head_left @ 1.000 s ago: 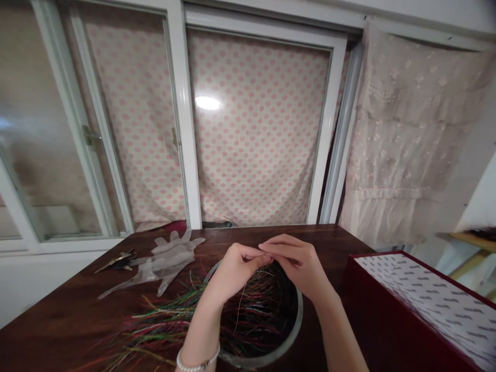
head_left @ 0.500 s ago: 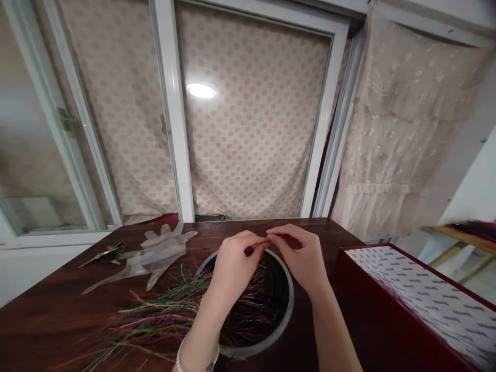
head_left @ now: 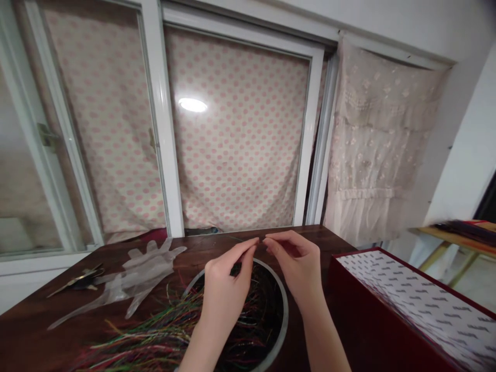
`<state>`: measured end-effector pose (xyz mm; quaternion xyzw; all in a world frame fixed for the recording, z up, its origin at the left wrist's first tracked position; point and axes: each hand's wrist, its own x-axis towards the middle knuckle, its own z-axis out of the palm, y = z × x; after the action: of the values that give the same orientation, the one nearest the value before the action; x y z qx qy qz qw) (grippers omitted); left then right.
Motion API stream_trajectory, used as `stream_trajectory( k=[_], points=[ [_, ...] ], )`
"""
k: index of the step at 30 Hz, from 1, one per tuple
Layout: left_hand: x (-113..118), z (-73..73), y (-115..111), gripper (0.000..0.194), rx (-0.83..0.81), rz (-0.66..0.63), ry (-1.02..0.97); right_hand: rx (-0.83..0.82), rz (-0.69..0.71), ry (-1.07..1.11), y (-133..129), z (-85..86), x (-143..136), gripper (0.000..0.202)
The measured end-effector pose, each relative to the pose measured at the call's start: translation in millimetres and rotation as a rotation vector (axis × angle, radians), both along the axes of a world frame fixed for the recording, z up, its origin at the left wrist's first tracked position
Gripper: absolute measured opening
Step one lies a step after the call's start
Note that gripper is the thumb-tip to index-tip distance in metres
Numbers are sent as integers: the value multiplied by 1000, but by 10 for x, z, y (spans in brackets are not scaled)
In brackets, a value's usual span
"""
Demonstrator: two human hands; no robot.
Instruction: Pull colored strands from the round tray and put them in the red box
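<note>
My left hand (head_left: 227, 284) is closed in a pinch above a round dark container with a pale rim (head_left: 285, 310). A thin green strand (head_left: 234, 238) runs beside its fingertips and seems to be held there. Facing it, my right hand (head_left: 300, 263) is also pinched, its fingertips a small gap from the left ones. Whatever lies between the right fingers is too small to make out. Below, a bundle of many-coloured thin strands (head_left: 143, 336), like wires or threads, spills from the container leftward over the table; my left forearm covers part of it.
Crumpled clear plastic gloves (head_left: 145, 274) lie at the left on the dark wooden table (head_left: 34, 330), beside a metal item like keys or scissors (head_left: 79, 281). A red box (head_left: 364, 305) with patterned white lining stands at the right. A window with a dotted curtain (head_left: 240, 129) is behind.
My hands, touching at the fingertips before, are now slightly apart, both still pinched. The view has shifted, so the window and table sit lower and further left.
</note>
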<state>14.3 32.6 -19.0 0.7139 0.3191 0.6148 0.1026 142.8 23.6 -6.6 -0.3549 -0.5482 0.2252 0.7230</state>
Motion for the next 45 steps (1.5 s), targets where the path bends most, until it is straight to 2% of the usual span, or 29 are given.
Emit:
stream_trajectory(
  k=[5,8,12,18,24,29,38,45],
  points=[
    [88,14,-56,4,-254,-154,-352,42,7,43,-13,12,-27,5],
    [140,16,-64,11,-329,-260,-512,35,12,88,-12,-2,-59,2],
    [176,-12,-53,22,-316,-347,-643,-6,66,189,9,-34,-93,3],
    [164,-51,5,23,-326,-404,-706,-61,221,339,35,-61,-110,8],
    [103,-27,51,30,-400,-547,-713,-110,337,394,28,-31,-85,11],
    [-22,23,82,29,-559,-650,-607,-151,386,332,10,-12,-17,12],
    [-199,53,113,18,-721,-661,-257,-186,337,117,2,-27,29,9],
    [-141,61,79,19,-660,-639,-242,-150,250,13,-17,-28,8,6]
  ],
)
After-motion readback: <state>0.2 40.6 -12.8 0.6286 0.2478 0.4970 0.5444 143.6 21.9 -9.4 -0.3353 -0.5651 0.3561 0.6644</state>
